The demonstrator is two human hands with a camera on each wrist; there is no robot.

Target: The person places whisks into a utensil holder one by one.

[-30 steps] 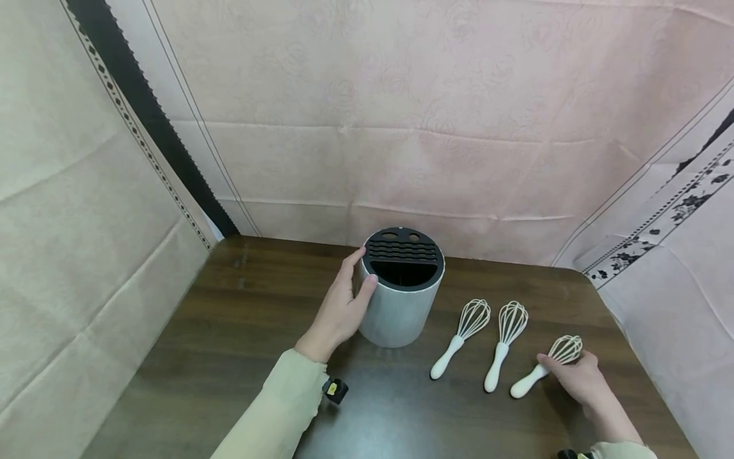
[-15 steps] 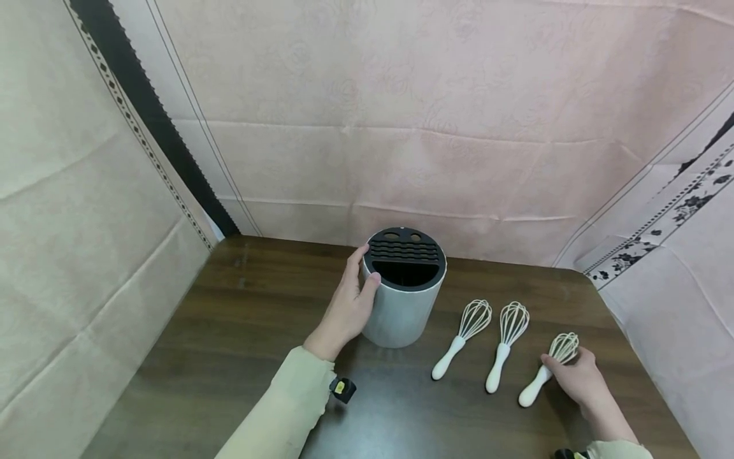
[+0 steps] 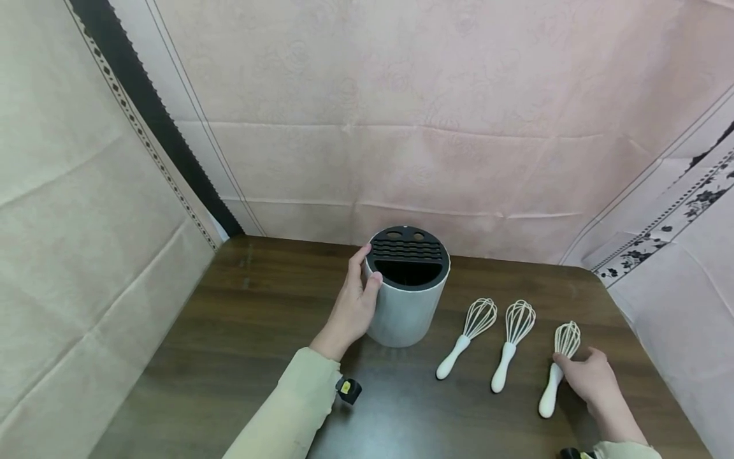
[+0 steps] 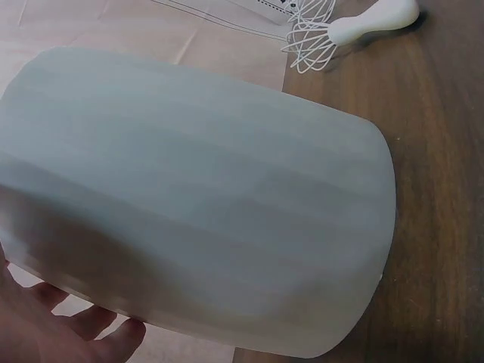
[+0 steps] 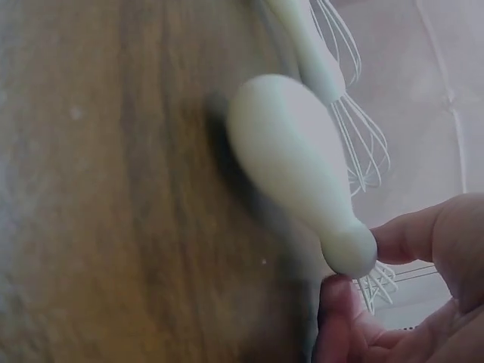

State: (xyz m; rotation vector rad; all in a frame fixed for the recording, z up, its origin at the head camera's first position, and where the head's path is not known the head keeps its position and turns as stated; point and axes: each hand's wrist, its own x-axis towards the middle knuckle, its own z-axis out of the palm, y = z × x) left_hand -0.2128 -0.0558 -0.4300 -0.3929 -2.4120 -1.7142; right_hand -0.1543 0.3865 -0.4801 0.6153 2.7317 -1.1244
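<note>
A pale grey, round utensil holder [image 3: 404, 319] with a black slotted lid [image 3: 408, 255] stands upright near the table's back edge. My left hand [image 3: 351, 312] grips its left side near the rim, thumb at the front; in the left wrist view the holder's wall [image 4: 204, 197] hides part of the fingers. To the right, a white whisk [image 3: 549, 396] lies with its handle toward me. My right hand [image 3: 593, 381] pinches it where handle meets wires, and the right wrist view shows thumb and fingers on either side of the neck [image 5: 349, 249].
Two more white whisks, one nearer the holder [image 3: 457, 354] and one in the middle [image 3: 504, 363], lie on the brown wooden table [image 3: 241, 357]. A pale cloth [image 3: 401, 166] hangs behind the table, with others at both sides.
The whisk in my right hand has turned, its handle end swinging right and toward me, so it lies more upright in view. My left hand keeps its grip on the holder.
</note>
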